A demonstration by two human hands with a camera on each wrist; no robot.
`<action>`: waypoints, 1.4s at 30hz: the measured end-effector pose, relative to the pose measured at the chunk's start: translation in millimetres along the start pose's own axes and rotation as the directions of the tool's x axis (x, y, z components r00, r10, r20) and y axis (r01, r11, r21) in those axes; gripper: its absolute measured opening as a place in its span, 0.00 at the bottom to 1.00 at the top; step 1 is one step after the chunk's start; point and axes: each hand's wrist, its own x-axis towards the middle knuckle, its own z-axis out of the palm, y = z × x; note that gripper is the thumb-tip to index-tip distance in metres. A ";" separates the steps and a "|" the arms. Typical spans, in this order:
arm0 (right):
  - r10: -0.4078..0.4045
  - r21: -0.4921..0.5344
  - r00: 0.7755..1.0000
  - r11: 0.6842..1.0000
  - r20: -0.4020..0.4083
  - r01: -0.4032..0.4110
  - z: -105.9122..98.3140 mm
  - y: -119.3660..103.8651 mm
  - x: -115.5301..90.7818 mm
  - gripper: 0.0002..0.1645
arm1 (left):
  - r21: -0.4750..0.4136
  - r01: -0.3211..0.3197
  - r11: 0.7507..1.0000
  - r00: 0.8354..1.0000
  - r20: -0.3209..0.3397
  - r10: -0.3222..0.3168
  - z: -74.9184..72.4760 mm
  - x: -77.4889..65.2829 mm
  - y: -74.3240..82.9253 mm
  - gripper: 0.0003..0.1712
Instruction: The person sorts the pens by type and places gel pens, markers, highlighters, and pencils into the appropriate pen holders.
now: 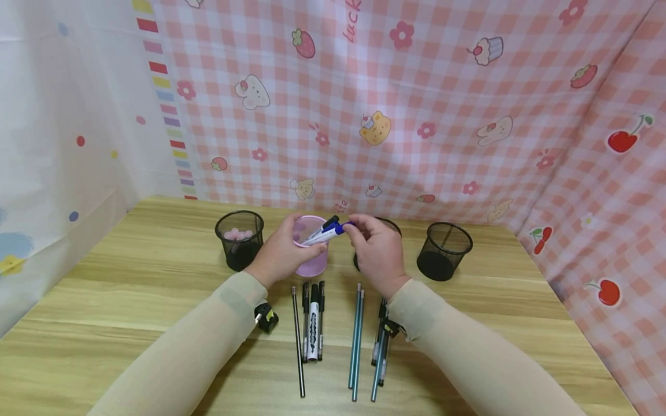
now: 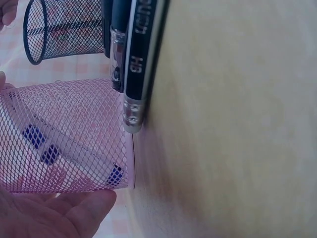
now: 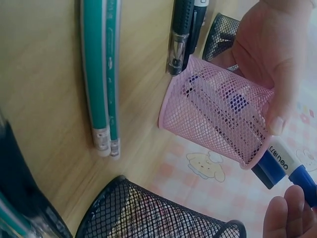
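Observation:
A pink mesh pen cup (image 1: pixel 312 267) stands at the middle of the table. My left hand (image 1: pixel 281 252) grips it round the side, with the thumb near the rim. Between thumb and fingers, my right hand (image 1: pixel 380 252) pinches the blue end of a white marker (image 1: pixel 326 236), which slants into the cup's mouth. Beside that marker, a black-capped pen (image 1: pixel 331 221) leans out of the cup. Through the mesh in the left wrist view, blue parts of a marker (image 2: pixel 49 153) show inside the cup. The right wrist view shows the right fingertips (image 3: pixel 277 210) at the blue end.
A black mesh cup (image 1: pixel 240 257) with pink balls stands left, another (image 1: pixel 442 267) right; a third (image 1: pixel 391 222) is partly hidden behind my right hand. In front lie a black pencil (image 1: pixel 299 346), a black-capped marker (image 1: pixel 313 329) between black pens, green pencils (image 1: pixel 356 341), and more pens (image 1: pixel 382 352).

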 end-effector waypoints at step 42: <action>0.074 -0.015 0.992 0.997 0.103 -0.073 12.7 1.1 -6.6 0.10 | 0.001 0.006 1.000 1.000 -0.001 -0.006 0.1 -0.6 -0.4 0.61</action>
